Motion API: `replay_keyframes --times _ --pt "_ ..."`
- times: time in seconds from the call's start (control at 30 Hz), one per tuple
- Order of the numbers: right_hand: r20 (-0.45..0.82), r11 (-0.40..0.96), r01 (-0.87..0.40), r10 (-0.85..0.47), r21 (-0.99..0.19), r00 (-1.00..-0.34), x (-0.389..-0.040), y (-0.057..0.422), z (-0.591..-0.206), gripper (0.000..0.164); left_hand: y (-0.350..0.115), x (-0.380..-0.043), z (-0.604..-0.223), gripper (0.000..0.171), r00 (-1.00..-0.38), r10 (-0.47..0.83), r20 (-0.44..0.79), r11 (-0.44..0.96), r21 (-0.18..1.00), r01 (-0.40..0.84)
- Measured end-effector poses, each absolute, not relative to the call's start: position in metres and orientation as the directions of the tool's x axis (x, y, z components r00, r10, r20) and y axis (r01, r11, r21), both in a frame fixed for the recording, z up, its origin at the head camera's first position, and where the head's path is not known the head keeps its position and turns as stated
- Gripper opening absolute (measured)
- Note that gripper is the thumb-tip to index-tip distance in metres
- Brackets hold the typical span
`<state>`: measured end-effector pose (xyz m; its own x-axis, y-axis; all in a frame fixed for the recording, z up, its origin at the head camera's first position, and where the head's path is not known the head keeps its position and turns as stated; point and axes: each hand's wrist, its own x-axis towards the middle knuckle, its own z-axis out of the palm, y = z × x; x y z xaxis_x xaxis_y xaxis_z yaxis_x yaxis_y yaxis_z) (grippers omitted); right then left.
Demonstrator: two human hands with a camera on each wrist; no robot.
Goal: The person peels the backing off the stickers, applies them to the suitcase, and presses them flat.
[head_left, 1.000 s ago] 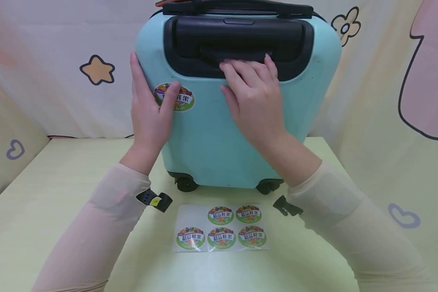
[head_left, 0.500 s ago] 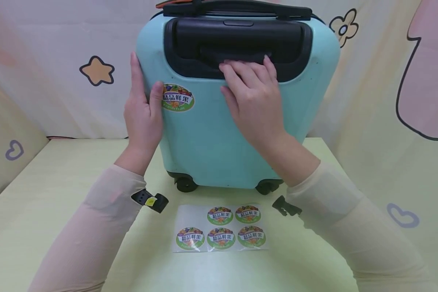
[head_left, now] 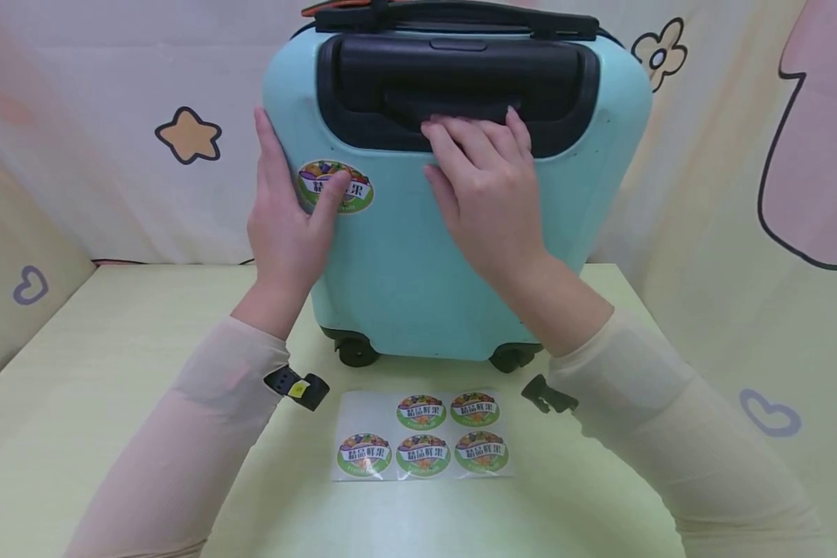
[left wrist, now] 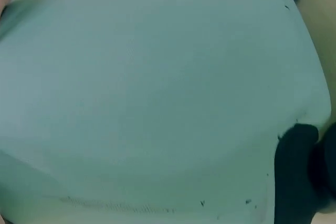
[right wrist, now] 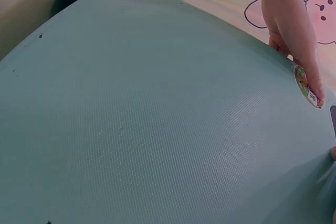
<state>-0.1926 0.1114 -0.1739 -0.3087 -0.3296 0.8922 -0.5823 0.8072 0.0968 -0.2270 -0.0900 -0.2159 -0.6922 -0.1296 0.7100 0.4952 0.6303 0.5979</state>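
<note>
A light blue suitcase [head_left: 418,271] stands upright on its wheels, a black pull handle [head_left: 460,74] in the recess near its top. My left hand [head_left: 289,225] lies along the suitcase's left side with fingers straight, its thumb pressing an oval fruit sticker [head_left: 312,177] on the shell. The right wrist view also has this thumb over part of the sticker [right wrist: 301,79]. My right hand [head_left: 491,182] hooks its bent fingers over the lower lip of the handle recess, thumb against the shell below. The left wrist view is mostly filled by the suitcase shell [left wrist: 157,87].
On the table [head_left: 132,372], in front of the suitcase, lies a white sheet [head_left: 367,408] with several matching oval stickers and one bare spot at upper left. A black carry handle [head_left: 460,14] crosses the suitcase's top. A printed curtain [head_left: 111,116] hangs behind.
My left thumb moves left off the sticker to its edge, then back right onto it, the left hand shifting with it. The right hand stays at the handle recess.
</note>
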Motion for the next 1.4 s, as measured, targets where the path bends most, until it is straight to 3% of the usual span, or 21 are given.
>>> replay_keyframes --times 0.27,0.47,0.77,1.03,1.23,1.4 --pt "0.889 0.810 -0.580 -0.326 0.087 -0.322 -0.192 0.110 -0.175 0.033 -0.097 -0.228 -0.219 0.073 -0.642 -0.117 0.758 0.529 0.594 0.606" --pt "0.891 0.808 -0.582 -0.328 0.092 -0.315 -0.192 0.110 -0.175 0.032 -0.100 -0.230 -0.221 0.068 -0.627 -0.116 0.770 0.526 0.583 0.619" --pt "0.890 0.812 -0.576 -0.332 0.101 -0.312 -0.193 0.111 -0.174 0.034 -0.093 -0.227 -0.223 0.112 -0.708 -0.098 0.699 0.622 0.598 0.505" --pt "0.890 0.814 -0.572 -0.334 0.105 -0.312 -0.193 0.110 -0.174 0.033 -0.101 -0.229 -0.224 0.079 -0.668 -0.079 0.740 0.492 0.612 0.620" --pt "0.889 0.812 -0.575 -0.333 0.101 -0.313 -0.193 0.111 -0.174 0.034 -0.105 -0.230 -0.225 0.061 -0.677 -0.085 0.731 0.395 0.649 0.651" --pt "0.893 0.812 -0.574 -0.332 0.106 -0.304 -0.193 0.111 -0.174 0.033 -0.107 -0.230 -0.228 0.082 -0.700 -0.067 0.711 0.463 0.643 0.610"
